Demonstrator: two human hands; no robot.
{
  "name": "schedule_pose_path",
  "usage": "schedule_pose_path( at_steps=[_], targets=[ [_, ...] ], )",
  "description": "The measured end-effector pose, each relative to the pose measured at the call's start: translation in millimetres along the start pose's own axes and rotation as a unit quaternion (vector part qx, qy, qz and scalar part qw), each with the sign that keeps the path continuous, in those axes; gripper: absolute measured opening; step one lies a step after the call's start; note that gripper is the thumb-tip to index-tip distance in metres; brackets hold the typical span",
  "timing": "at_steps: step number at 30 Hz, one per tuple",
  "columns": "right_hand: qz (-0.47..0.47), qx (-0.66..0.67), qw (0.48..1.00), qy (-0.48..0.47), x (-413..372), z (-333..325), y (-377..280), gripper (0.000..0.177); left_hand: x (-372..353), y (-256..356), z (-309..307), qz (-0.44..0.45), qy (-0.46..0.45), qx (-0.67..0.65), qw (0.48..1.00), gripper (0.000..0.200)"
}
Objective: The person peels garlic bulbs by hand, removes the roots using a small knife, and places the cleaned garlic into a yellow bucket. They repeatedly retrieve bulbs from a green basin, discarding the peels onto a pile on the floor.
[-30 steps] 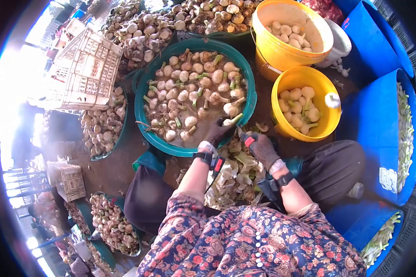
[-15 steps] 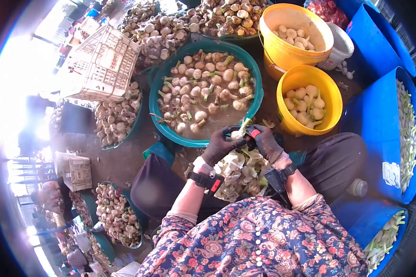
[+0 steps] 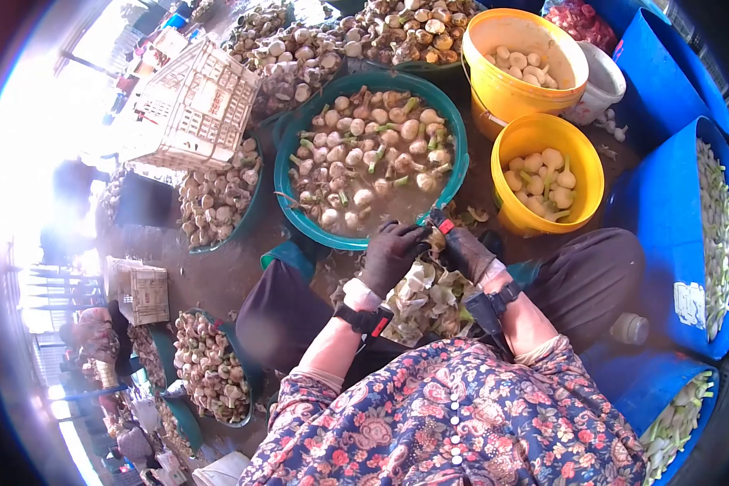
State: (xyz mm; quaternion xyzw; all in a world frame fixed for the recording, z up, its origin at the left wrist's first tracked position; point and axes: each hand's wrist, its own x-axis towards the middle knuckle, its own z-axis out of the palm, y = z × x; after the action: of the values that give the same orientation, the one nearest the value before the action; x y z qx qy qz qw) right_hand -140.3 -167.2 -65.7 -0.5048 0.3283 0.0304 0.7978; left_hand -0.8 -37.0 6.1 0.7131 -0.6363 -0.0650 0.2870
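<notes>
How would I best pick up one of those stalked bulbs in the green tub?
Grip the bulb by its round white body, coming straight down from above: the green tub is open only on top, and the short stalk lies flat, crowded by neighbours.

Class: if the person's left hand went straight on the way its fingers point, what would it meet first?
Probably the pale bulb held at the fingertips of the left hand; the right hand lies just beyond. Depth is unclear.
</notes>
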Motion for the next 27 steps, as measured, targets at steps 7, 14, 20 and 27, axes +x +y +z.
schedule_pose_path(
  at_steps=[7, 14, 20, 27],
  targets=[
    [-0.137, -0.12, 0.966, 0.182, -32.9, 40.6, -36.7, 0.037, -4.1, 19.0, 26.6, -0.349, 0.017, -0.18, 0.919, 0.016],
    [-0.16, 0.25, 0.944, -0.142, -45.2, 33.4, -43.5, 0.043, -12.6, 5.1, -10.8, -0.229, -0.004, -0.345, 0.91, 0.032],
    [-0.414, -0.411, 0.8, 0.139, -37.4, 39.5, -44.5, 0.041, -15.5, -21.3, -1.5, -0.495, 0.062, -0.658, 0.564, 0.032],
    [-0.161, 0.118, 0.962, 0.186, -13.6, 29.5, -18.4, 0.021, -29.3, -7.4, -6.6, -0.237, -0.018, -0.406, 0.883, 0.017]
  ],
)
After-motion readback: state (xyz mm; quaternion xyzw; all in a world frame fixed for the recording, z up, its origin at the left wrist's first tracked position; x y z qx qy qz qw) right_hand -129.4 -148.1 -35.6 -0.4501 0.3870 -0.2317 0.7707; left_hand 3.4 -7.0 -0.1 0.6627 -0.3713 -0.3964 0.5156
